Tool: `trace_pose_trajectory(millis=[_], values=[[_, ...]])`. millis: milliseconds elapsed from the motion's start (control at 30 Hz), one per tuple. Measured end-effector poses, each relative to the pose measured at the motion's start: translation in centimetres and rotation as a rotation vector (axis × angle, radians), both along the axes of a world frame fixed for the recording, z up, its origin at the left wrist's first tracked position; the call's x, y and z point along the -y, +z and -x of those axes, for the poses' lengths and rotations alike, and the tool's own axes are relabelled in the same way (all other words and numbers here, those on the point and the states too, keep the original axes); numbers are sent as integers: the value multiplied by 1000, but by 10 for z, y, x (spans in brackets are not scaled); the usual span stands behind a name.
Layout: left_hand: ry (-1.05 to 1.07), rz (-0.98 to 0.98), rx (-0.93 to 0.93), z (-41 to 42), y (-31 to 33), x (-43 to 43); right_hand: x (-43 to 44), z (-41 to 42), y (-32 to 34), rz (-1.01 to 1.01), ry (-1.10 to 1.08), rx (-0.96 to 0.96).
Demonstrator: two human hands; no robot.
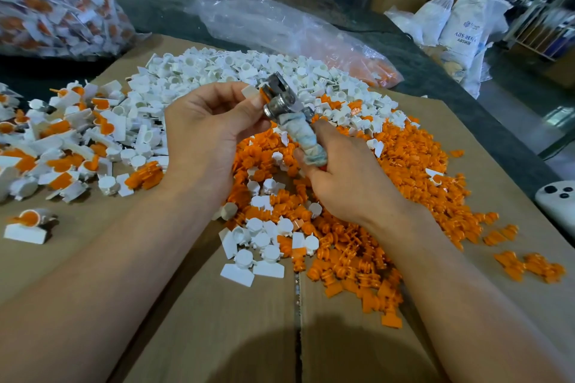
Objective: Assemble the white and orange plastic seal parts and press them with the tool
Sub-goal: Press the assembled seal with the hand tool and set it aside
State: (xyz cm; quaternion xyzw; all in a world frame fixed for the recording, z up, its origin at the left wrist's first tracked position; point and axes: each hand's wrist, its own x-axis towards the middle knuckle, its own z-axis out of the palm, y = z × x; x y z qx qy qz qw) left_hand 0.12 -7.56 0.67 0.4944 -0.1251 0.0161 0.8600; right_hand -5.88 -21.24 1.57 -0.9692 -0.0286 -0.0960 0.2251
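left grip (205,127) pinching seal (252,93) at tool (281,102) | right grip (345,177) clamped on tool | white pile (217,71) behind, orange pile (395,165) beneath

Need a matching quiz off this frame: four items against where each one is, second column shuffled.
Items:
1. pressing tool
2. seal at the tool head
3. loose white parts pile
4. assembled seals pile

Places:
A. left side of the cardboard
B. pinched by the left hand
C. in the grip of the right hand
D. far middle of the cardboard

Pairs: 1-C, 2-B, 3-D, 4-A.
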Motion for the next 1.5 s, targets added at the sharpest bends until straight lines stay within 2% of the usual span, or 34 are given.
trace_pose_trajectory(millis=[867,1167,1367,1500], values=[[20,-31,-21,1,0,0,-2,1,0,65,14,27],[-24,2,-53,0,4,0,0,0,-4,5,17,58],[-103,-13,-166,0,3,-1,19,-2,-1,-46,-179,126],[-159,-87,-183,2,5,0,36,-6,-3,100,-350,100]])
